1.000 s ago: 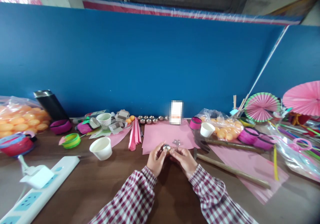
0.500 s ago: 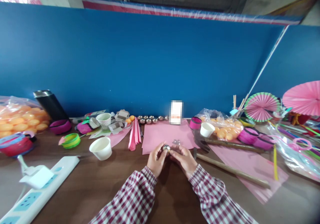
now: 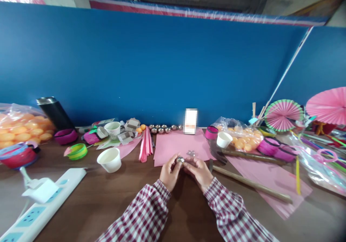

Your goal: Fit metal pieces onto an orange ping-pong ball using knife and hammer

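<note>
Between the fingertips of my left hand point(image 3: 169, 173) is a small shiny metal ball point(image 3: 180, 160), pinched by thumb and forefinger. My right hand point(image 3: 200, 173) has its thumb and bent fingers at the ball's right side, and they seem to grip it too. Just beyond my right fingers, a small clear flower-shaped piece point(image 3: 191, 153) lies on a pink sheet point(image 3: 173, 143). Several more metal balls point(image 3: 161, 130) stand in rows behind the sheet, against the blue partition.
To the right lie a wooden-handled hammer point(image 3: 251, 183), a second wooden handle point(image 3: 251, 156) and a white cup point(image 3: 224, 140). On the left are a white paper bowl point(image 3: 109, 160), folded pink paper point(image 3: 146, 144), a power strip point(image 3: 58, 191) and a black flask point(image 3: 55, 113).
Both hands keep almost the same place around the metal ball, with only a very slight shift of the view.
</note>
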Motion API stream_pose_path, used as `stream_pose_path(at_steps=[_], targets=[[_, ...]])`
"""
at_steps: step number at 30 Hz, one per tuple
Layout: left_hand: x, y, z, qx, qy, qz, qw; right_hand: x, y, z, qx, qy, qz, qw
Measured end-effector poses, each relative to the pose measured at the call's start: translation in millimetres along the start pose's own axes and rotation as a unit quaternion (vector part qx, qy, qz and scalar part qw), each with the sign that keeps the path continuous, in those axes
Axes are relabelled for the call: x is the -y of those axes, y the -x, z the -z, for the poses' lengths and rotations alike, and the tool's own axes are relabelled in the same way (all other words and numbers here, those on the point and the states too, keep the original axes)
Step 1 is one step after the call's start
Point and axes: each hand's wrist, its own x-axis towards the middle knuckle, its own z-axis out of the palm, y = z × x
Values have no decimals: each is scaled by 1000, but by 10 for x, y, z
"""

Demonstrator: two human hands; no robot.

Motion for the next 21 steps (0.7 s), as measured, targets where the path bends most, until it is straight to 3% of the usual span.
stream_pose_path(at_steps=[8,14,21], targets=[[19,14,-18,3,22,-1,1000,-14,-21,9,0,0,16,1000],[113,-11,-59,-3,201,79,976,20,19,-35,-4,16,37,999],[-38,24,-87,0,295,151,943,15,11,-30,2,47,56,997]])
